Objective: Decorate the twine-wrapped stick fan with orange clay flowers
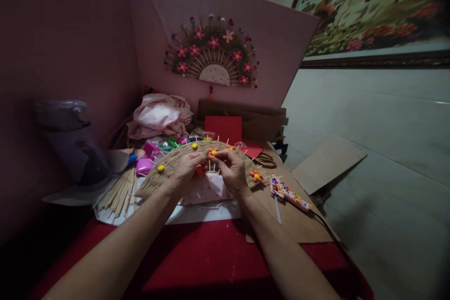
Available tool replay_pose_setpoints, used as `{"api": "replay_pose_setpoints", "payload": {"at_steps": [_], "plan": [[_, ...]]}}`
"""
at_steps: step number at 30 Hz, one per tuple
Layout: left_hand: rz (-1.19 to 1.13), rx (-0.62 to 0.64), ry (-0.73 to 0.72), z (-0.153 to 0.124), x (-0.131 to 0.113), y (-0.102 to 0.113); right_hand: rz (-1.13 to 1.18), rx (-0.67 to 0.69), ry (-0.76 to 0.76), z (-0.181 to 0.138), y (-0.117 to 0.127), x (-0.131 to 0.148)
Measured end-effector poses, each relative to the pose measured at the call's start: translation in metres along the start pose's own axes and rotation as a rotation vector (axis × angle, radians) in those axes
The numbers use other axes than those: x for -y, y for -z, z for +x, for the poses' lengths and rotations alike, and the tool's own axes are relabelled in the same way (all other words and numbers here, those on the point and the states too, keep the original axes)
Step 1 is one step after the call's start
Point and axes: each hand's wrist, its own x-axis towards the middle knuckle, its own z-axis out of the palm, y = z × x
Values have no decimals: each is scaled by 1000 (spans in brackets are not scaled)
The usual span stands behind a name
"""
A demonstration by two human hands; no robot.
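A half-round fan of woven twine and wooden sticks (165, 168) lies on the table in front of me. My left hand (186, 171) and my right hand (232, 171) meet over its middle, fingers pinched together on a small orange flower piece (212, 152) at the band. Another orange flower (256, 176) sits on the fan's right side, and yellow balls (161, 168) dot its left. A pale dotted fabric centre (207, 190) shows under my hands.
A finished fan with pink flowers (213, 54) hangs on the pink board. A glue gun (290, 194) lies right of the fan on cardboard. Loose sticks (119, 192), pink and green clay pots (146, 164), pink cloth (160, 117) and red paper (223, 127) surround it. A grey jug (68, 136) stands left.
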Motion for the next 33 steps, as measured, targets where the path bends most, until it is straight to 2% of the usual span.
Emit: {"api": "replay_pose_setpoints", "payload": {"at_steps": [13,33], "plan": [[8,51,8,3,5,4,-9,10,22,1,1,-1],[11,48,1,2,3,3,-18,-14,33,1,1,-2]]}}
